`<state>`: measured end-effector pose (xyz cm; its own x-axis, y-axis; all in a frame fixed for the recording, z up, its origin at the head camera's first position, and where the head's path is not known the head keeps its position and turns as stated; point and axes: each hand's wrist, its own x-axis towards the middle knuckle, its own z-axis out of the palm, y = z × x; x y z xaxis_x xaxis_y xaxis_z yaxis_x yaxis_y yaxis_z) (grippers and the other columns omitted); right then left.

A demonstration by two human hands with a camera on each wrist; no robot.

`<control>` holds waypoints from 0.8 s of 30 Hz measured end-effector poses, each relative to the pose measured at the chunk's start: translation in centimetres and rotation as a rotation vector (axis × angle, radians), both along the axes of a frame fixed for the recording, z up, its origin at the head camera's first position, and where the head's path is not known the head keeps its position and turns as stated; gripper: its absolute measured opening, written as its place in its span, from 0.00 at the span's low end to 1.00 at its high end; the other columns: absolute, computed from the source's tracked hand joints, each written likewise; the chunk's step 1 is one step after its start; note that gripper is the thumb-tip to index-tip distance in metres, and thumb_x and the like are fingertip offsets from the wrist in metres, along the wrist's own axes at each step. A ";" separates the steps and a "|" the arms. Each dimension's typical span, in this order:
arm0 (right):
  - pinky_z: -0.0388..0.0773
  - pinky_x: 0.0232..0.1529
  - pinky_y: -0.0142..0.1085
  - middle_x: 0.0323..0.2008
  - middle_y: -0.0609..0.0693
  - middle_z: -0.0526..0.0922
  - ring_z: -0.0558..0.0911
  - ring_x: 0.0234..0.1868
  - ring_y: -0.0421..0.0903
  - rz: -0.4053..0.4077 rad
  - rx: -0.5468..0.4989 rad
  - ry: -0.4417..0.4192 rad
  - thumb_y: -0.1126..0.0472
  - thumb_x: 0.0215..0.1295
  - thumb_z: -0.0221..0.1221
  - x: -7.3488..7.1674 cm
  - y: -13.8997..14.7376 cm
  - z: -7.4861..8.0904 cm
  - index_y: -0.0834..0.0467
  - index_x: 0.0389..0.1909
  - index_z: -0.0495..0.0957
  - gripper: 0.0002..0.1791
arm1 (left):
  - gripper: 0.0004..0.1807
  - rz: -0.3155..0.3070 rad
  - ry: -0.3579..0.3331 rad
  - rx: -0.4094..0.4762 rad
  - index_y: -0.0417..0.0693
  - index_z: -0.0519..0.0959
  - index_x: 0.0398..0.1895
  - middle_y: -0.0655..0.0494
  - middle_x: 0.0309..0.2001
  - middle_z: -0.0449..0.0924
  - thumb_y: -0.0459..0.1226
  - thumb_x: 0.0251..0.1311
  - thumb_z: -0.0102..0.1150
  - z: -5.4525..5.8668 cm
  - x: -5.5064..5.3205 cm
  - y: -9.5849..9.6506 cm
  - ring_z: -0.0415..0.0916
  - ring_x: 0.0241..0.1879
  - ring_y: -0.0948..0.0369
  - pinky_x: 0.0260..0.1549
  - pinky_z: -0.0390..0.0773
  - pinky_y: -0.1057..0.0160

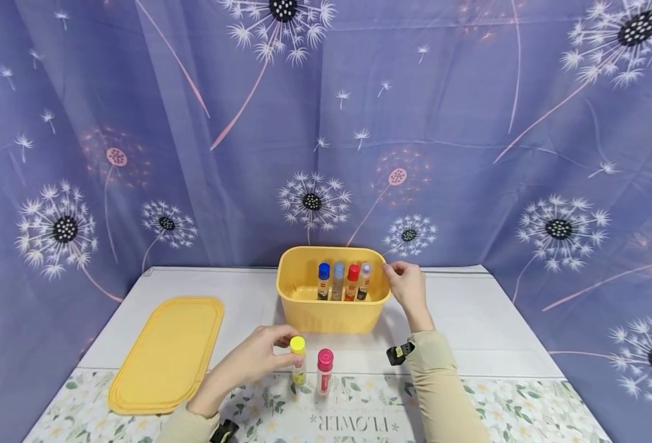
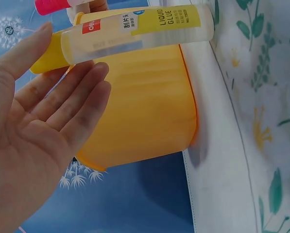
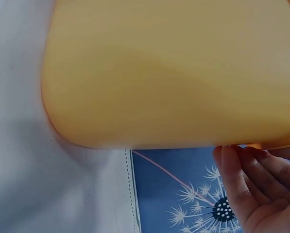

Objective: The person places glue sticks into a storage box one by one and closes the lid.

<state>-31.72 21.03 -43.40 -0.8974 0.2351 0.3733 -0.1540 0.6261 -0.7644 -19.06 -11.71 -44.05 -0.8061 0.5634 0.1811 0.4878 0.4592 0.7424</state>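
My left hand (image 1: 264, 352) pinches the yellow cap of a clear liquid glue bottle (image 1: 298, 372) between thumb and fingers. The bottle is upright on the table; its label shows in the left wrist view (image 2: 169, 22). Just right of it stands a second glue bottle with a pink cap (image 1: 324, 372). Behind them is a yellow plastic bin (image 1: 328, 317). Inside it several glue bottles stand in a row, capped blue (image 1: 323, 271), pale blue (image 1: 338, 271), red (image 1: 353, 272) and pale lilac (image 1: 365, 269). My right hand (image 1: 408, 288) grips the bin's right rim, also seen in the right wrist view (image 3: 261, 179).
A yellow lid (image 1: 165, 354) lies flat on the table's left side. Both bottles outside the bin stand on or near a floral mat (image 1: 270, 424) along the front. A blue dandelion-print curtain (image 1: 442, 123) hangs behind the table and at both sides.
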 end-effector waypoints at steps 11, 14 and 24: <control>0.73 0.28 0.36 0.24 0.52 0.83 0.78 0.25 0.48 -0.008 0.019 0.006 0.55 0.64 0.63 0.0 -0.1 -0.1 0.62 0.29 0.86 0.13 | 0.11 0.006 0.025 -0.006 0.55 0.81 0.42 0.69 0.37 0.80 0.45 0.59 0.66 1.6 -0.5 -0.3 0.79 0.41 0.65 0.46 0.78 0.57; 0.74 0.27 0.36 0.24 0.52 0.83 0.78 0.24 0.48 -0.005 0.024 0.003 0.55 0.64 0.63 0.1 0.0 -0.1 0.62 0.29 0.85 0.13 | 0.12 0.004 0.032 0.001 0.52 0.81 0.43 0.68 0.37 0.81 0.45 0.59 0.67 2.5 -0.8 -0.4 0.79 0.40 0.65 0.45 0.78 0.57; 0.74 0.26 0.35 0.25 0.53 0.84 0.78 0.25 0.47 -0.002 0.007 -0.016 0.55 0.65 0.63 0.1 0.0 0.0 0.62 0.29 0.85 0.13 | 0.10 -0.016 0.107 0.005 0.54 0.81 0.41 0.67 0.34 0.81 0.43 0.58 0.68 6.9 -2.1 -0.5 0.79 0.36 0.67 0.40 0.79 0.61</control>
